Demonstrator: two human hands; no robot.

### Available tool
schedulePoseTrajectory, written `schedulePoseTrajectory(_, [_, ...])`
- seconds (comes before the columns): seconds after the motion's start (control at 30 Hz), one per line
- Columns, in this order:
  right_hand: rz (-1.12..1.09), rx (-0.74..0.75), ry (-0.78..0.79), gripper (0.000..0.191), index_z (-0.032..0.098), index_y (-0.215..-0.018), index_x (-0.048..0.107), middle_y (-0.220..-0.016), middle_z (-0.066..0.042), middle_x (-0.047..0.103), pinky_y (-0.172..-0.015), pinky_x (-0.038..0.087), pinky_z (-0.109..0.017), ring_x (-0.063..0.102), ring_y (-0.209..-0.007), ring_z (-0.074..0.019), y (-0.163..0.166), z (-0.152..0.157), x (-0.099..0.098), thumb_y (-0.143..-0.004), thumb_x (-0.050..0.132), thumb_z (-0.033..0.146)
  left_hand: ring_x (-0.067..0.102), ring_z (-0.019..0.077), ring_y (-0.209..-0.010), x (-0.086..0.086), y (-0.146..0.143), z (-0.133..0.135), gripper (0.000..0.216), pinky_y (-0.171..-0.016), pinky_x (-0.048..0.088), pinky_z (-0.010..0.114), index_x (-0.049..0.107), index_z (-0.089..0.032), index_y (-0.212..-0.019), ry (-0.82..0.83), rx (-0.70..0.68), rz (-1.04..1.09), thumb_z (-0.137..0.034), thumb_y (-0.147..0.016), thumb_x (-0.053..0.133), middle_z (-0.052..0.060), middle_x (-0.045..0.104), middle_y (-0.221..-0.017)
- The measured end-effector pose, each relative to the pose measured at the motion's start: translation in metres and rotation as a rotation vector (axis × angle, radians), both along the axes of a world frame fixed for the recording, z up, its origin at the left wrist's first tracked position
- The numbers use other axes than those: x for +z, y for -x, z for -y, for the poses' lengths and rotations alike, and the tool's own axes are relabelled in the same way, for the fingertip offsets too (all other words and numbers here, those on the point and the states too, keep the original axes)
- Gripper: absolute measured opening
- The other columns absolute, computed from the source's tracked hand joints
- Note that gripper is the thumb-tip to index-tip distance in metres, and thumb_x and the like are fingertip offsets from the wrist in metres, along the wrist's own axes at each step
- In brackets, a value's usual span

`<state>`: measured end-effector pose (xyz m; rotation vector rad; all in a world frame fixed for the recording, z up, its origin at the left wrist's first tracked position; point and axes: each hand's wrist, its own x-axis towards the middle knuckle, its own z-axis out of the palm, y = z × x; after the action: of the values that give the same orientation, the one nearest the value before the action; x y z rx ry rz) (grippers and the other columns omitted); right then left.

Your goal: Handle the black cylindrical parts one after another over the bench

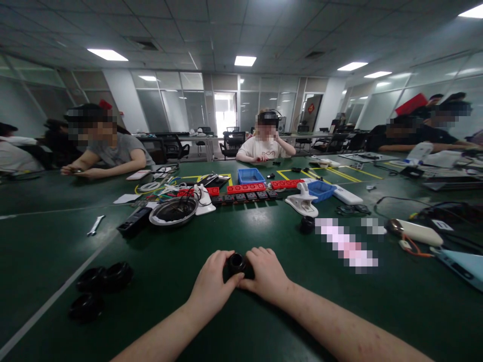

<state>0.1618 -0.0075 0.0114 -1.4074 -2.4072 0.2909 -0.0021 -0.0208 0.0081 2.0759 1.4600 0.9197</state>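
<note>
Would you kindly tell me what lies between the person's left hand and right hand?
In the head view, a black round part with an opening facing up lies between the left hand and the right hand.

- On my feed: fitting (236, 263) between left hand (214, 274) and right hand (267, 274).
- Left, on the table (162, 256): three fittings (118, 275), wrench (95, 225) behind.
- Farther right: another fitting (307, 224) before the clip stand (303, 203).
</note>
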Motion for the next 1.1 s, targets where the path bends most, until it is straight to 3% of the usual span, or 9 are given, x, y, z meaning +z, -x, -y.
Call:
schedulePoseTrajectory(0.13, [-0.028,0.141,0.051,0.046,0.017,-0.1,0.055,-0.095,-0.006,0.056,-0.077,0.038,-0.035,0.05,-0.088,-0.0233,-0.01,-0.003,0.004,-0.065,0.071,0.042,0.053,0.0239,-0.092,0.004,0.006,-0.002,0.031,-0.08,0.043,0.035,0.055,-0.02,-0.103,0.047,-0.14,0.021,-0.019,-0.072,0.062,0.005,0.057,-0.097])
schedulePoseTrajectory(0.3, [-0.046,0.314,0.154,0.027,0.019,-0.087,0.06,-0.084,0.002,0.059,-0.069,0.041,-0.02,0.055,-0.079,-0.0137,-0.022,-0.015,0.007,-0.065,0.075,0.026,0.053,0.0215,-0.09,0.013,0.011,-0.002,0.034,-0.079,0.043,0.032,0.054,-0.022,-0.104,0.107,-0.275,0.025,-0.016,-0.072,0.062,0.003,0.057,-0.098])
schedulePoseTrajectory(0.47, [-0.036,0.192,0.136,0.034,0.017,-0.078,0.057,-0.074,0.002,0.057,-0.055,0.038,-0.02,0.053,-0.066,-0.0136,-0.017,-0.013,0.001,-0.06,0.076,0.038,0.053,0.0225,-0.092,0.011,0.006,0.001,0.032,-0.08,0.043,0.033,0.055,-0.021,-0.102,0.098,-0.239,0.022,-0.017,-0.071,0.063,0.004,0.056,-0.098])
schedulePoseTrajectory(0.6, [0.008,0.041,0.024,0.027,0.016,-0.074,0.054,-0.073,-0.002,0.056,-0.066,0.036,-0.031,0.051,-0.07,-0.0196,-0.004,-0.001,-0.001,-0.065,0.069,0.036,0.052,0.0246,-0.094,0.001,-0.002,0.005,0.029,-0.082,0.042,0.037,0.054,-0.019,-0.1,0.055,-0.064,0.014,-0.02,-0.072,0.062,0.005,0.056,-0.098])
schedulePoseTrajectory(0.7, [0.036,0.005,-0.024,0.031,0.015,-0.077,0.055,-0.078,-0.005,0.057,-0.072,0.034,-0.037,0.051,-0.076,-0.0232,-0.001,0.005,0.002,-0.066,0.067,0.041,0.052,0.0245,-0.094,-0.001,-0.003,0.006,0.03,-0.083,0.041,0.036,0.054,-0.018,-0.101,0.043,-0.04,0.01,-0.019,-0.072,0.062,0.006,0.055,-0.099])
schedulePoseTrajectory(0.87, [-0.021,0.192,0.065,0.048,0.016,-0.101,0.055,-0.093,-0.006,0.057,-0.075,0.037,-0.033,0.051,-0.086,-0.0224,-0.012,0.0,0.009,-0.066,0.069,0.045,0.051,0.0218,-0.092,0.009,0.003,0.003,0.032,-0.08,0.042,0.032,0.054,-0.021,-0.103,0.106,-0.213,0.02,-0.016,-0.072,0.061,0.004,0.056,-0.099])
schedulePoseTrajectory(1.0, [-0.007,0.329,0.179,0.035,0.018,-0.091,0.06,-0.085,-0.001,0.059,-0.072,0.039,-0.026,0.054,-0.08,-0.0173,-0.022,-0.01,0.014,-0.064,0.074,0.034,0.052,0.0203,-0.091,0.017,0.008,0.001,0.035,-0.079,0.041,0.03,0.055,-0.023,-0.105,0.159,-0.327,0.02,-0.014,-0.071,0.062,0.002,0.056,-0.098])
schedulePoseTrajectory(1.1, [0.01,0.329,0.197,0.029,0.019,-0.084,0.062,-0.078,0.003,0.059,-0.063,0.039,-0.021,0.055,-0.072,-0.0137,-0.024,-0.014,0.014,-0.064,0.075,0.034,0.052,0.0199,-0.09,0.018,0.008,0.001,0.036,-0.078,0.041,0.029,0.055,-0.023,-0.103,0.173,-0.355,0.035,-0.014,-0.07,0.064,0.001,0.056,-0.097])
